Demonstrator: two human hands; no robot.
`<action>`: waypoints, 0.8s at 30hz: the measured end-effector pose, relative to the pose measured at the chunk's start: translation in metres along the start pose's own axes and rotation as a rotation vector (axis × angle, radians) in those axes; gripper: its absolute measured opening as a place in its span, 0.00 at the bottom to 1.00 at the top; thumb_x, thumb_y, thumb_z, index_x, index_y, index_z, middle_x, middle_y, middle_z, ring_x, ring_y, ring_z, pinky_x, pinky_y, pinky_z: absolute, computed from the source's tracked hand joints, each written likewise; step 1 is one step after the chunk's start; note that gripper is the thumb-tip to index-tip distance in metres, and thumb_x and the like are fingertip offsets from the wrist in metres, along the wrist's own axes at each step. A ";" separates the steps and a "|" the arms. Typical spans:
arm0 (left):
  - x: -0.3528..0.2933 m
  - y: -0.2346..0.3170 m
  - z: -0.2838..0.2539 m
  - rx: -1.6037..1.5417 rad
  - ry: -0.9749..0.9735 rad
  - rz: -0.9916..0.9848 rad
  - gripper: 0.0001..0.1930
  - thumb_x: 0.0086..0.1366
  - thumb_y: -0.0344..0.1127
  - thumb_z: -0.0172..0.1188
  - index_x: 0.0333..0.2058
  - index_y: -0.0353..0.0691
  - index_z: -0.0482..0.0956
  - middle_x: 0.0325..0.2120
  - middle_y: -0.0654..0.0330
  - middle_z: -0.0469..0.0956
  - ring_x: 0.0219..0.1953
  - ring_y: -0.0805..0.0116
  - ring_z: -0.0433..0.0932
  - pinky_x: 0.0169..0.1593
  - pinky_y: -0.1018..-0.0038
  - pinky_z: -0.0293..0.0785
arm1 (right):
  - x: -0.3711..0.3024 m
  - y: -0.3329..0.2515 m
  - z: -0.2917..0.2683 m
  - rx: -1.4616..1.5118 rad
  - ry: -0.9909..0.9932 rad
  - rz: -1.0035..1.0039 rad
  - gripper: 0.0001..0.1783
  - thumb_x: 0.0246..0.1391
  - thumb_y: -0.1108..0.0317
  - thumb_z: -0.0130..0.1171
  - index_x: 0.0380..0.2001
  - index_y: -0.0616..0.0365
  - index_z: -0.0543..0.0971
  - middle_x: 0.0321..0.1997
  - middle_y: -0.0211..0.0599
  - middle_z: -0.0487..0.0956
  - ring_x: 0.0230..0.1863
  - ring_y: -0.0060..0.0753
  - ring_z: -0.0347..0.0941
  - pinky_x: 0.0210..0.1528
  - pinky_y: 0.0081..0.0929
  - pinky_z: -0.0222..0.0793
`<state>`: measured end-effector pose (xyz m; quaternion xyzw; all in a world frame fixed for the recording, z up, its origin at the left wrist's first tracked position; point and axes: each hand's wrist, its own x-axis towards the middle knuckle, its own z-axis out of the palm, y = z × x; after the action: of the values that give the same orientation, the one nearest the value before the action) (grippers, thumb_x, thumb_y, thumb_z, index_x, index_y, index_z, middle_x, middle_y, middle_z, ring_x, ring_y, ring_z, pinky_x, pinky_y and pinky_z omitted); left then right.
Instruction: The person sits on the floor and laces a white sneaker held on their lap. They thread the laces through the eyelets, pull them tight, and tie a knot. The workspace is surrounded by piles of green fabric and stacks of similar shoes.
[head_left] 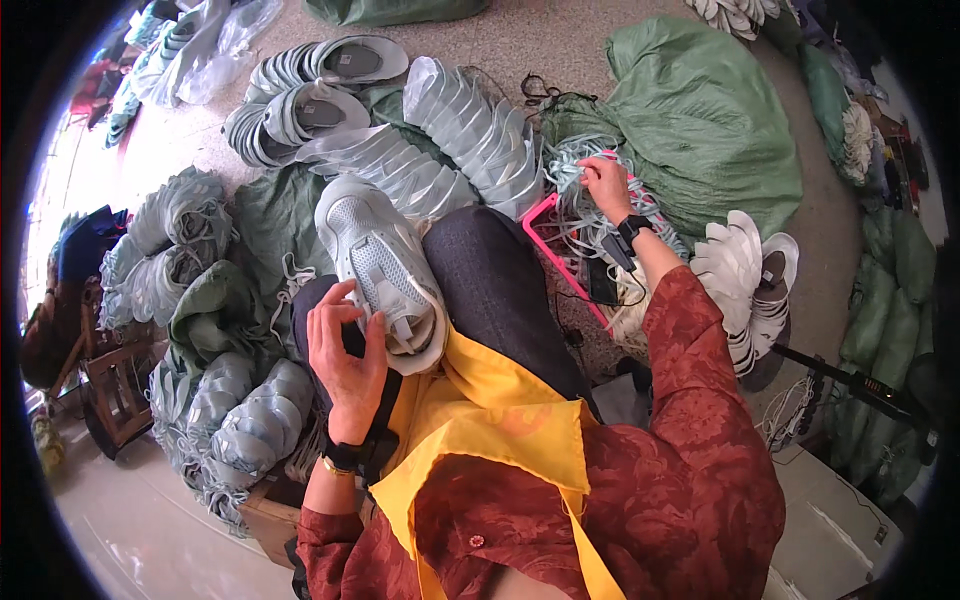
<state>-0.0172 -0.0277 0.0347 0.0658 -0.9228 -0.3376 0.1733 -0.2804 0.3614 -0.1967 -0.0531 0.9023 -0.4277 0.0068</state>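
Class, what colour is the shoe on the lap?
The shoe is pale bluish grey; head view.

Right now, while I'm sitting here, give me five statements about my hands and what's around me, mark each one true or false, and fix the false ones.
1. Your right hand is at the tangle of pale laces. True.
2. The single shoe nearest your left hand stands on the floor. False: that shoe rests on your lap.
3. Your left hand is near the shoe's opening, not its toe. True.
4. Your apron is blue. False: the apron is yellow.
5. A large green sack lies to the right of the laces. True.
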 end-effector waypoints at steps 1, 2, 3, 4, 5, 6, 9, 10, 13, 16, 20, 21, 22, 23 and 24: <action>0.000 0.000 -0.001 0.004 -0.005 0.000 0.12 0.56 0.22 0.68 0.34 0.36 0.71 0.49 0.49 0.81 0.46 0.52 0.78 0.52 0.62 0.73 | -0.001 -0.004 -0.002 -0.028 0.010 -0.009 0.08 0.57 0.77 0.57 0.37 0.63 0.85 0.26 0.44 0.85 0.30 0.35 0.86 0.35 0.32 0.81; 0.000 0.000 -0.002 0.006 -0.004 0.010 0.12 0.56 0.22 0.67 0.34 0.36 0.71 0.49 0.50 0.81 0.46 0.52 0.78 0.52 0.62 0.73 | 0.000 -0.008 -0.004 0.012 0.043 -0.024 0.08 0.57 0.76 0.57 0.37 0.63 0.85 0.26 0.44 0.85 0.29 0.35 0.86 0.35 0.31 0.80; -0.001 0.000 -0.001 0.004 -0.004 0.019 0.12 0.56 0.22 0.67 0.34 0.36 0.71 0.49 0.50 0.81 0.46 0.52 0.78 0.52 0.62 0.73 | 0.001 -0.011 -0.008 0.049 0.075 -0.038 0.08 0.57 0.76 0.58 0.37 0.63 0.84 0.27 0.43 0.85 0.29 0.35 0.86 0.35 0.31 0.80; 0.000 0.000 0.000 0.002 -0.004 0.029 0.12 0.56 0.22 0.67 0.34 0.36 0.72 0.49 0.51 0.81 0.46 0.52 0.78 0.52 0.62 0.73 | 0.001 -0.015 -0.013 0.085 0.107 -0.052 0.07 0.57 0.76 0.58 0.37 0.63 0.84 0.27 0.43 0.85 0.29 0.35 0.85 0.35 0.31 0.79; 0.003 0.000 -0.001 0.009 -0.007 0.049 0.12 0.56 0.22 0.67 0.34 0.36 0.72 0.49 0.51 0.81 0.46 0.53 0.78 0.51 0.63 0.73 | 0.003 -0.018 -0.018 0.096 0.122 -0.080 0.07 0.57 0.76 0.59 0.37 0.63 0.84 0.28 0.43 0.85 0.30 0.34 0.86 0.35 0.30 0.79; 0.004 0.000 -0.001 0.020 -0.009 0.066 0.12 0.56 0.22 0.67 0.34 0.35 0.72 0.49 0.52 0.80 0.45 0.53 0.78 0.51 0.63 0.73 | 0.004 -0.031 -0.023 0.109 0.133 -0.107 0.07 0.57 0.75 0.59 0.37 0.63 0.84 0.28 0.44 0.85 0.31 0.33 0.86 0.36 0.30 0.79; 0.003 0.002 -0.006 0.018 -0.028 0.036 0.11 0.56 0.22 0.67 0.34 0.34 0.72 0.47 0.53 0.80 0.42 0.56 0.78 0.47 0.65 0.74 | 0.003 -0.099 -0.047 0.171 0.107 -0.180 0.06 0.58 0.77 0.60 0.38 0.64 0.83 0.32 0.41 0.86 0.36 0.27 0.86 0.41 0.25 0.79; 0.005 0.003 -0.007 0.005 -0.043 0.022 0.11 0.56 0.22 0.67 0.35 0.34 0.72 0.45 0.53 0.79 0.41 0.57 0.78 0.45 0.66 0.75 | 0.000 -0.119 -0.056 0.241 0.098 -0.207 0.07 0.59 0.78 0.59 0.39 0.64 0.83 0.33 0.40 0.87 0.37 0.27 0.86 0.42 0.25 0.79; 0.012 0.005 -0.012 -0.056 -0.099 0.003 0.11 0.57 0.22 0.66 0.35 0.33 0.73 0.43 0.53 0.78 0.38 0.58 0.78 0.40 0.68 0.75 | -0.008 -0.176 -0.082 0.542 -0.013 -0.225 0.08 0.61 0.80 0.57 0.43 0.65 0.81 0.39 0.37 0.86 0.42 0.28 0.84 0.49 0.25 0.79; 0.026 0.008 -0.016 -0.027 -0.074 0.089 0.09 0.59 0.21 0.65 0.36 0.32 0.74 0.40 0.54 0.78 0.32 0.63 0.78 0.37 0.70 0.75 | -0.022 -0.235 -0.106 0.760 -0.171 -0.227 0.09 0.63 0.79 0.56 0.44 0.64 0.81 0.43 0.38 0.84 0.44 0.27 0.83 0.52 0.26 0.78; 0.052 0.039 -0.028 -0.104 -0.074 0.129 0.07 0.62 0.21 0.63 0.38 0.32 0.75 0.42 0.55 0.80 0.38 0.66 0.80 0.41 0.73 0.77 | -0.039 -0.299 -0.116 0.828 -0.388 -0.237 0.07 0.64 0.76 0.58 0.44 0.63 0.80 0.43 0.36 0.83 0.42 0.24 0.81 0.50 0.24 0.78; 0.056 0.048 -0.030 -0.132 -0.068 0.138 0.06 0.63 0.20 0.62 0.38 0.33 0.75 0.42 0.55 0.80 0.40 0.67 0.80 0.42 0.73 0.77 | -0.043 -0.315 -0.115 0.786 -0.423 -0.253 0.07 0.64 0.75 0.59 0.44 0.63 0.79 0.43 0.36 0.83 0.42 0.23 0.80 0.50 0.24 0.78; 0.059 0.055 -0.027 -0.286 -0.066 0.143 0.09 0.67 0.25 0.60 0.45 0.35 0.76 0.39 0.56 0.78 0.41 0.64 0.78 0.45 0.71 0.75 | -0.046 -0.331 -0.116 0.783 -0.499 -0.270 0.06 0.65 0.76 0.58 0.44 0.62 0.79 0.42 0.35 0.83 0.40 0.22 0.80 0.47 0.23 0.78; 0.063 0.064 -0.024 -0.439 -0.075 0.134 0.08 0.70 0.28 0.58 0.45 0.35 0.76 0.39 0.57 0.78 0.42 0.67 0.78 0.47 0.72 0.74 | -0.050 -0.346 -0.116 0.789 -0.555 -0.314 0.06 0.66 0.76 0.58 0.44 0.62 0.79 0.42 0.35 0.83 0.40 0.22 0.80 0.46 0.22 0.78; 0.067 0.076 -0.021 -0.589 -0.086 0.124 0.07 0.73 0.31 0.56 0.46 0.35 0.75 0.39 0.59 0.78 0.43 0.69 0.77 0.49 0.73 0.73 | -0.054 -0.362 -0.116 0.798 -0.609 -0.359 0.06 0.66 0.76 0.58 0.44 0.61 0.79 0.41 0.34 0.83 0.39 0.22 0.80 0.45 0.22 0.78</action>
<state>-0.0722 0.0018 0.1177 -0.0584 -0.7940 -0.5819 0.1658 -0.2008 0.2290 0.1545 -0.3215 0.6036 -0.6972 0.2147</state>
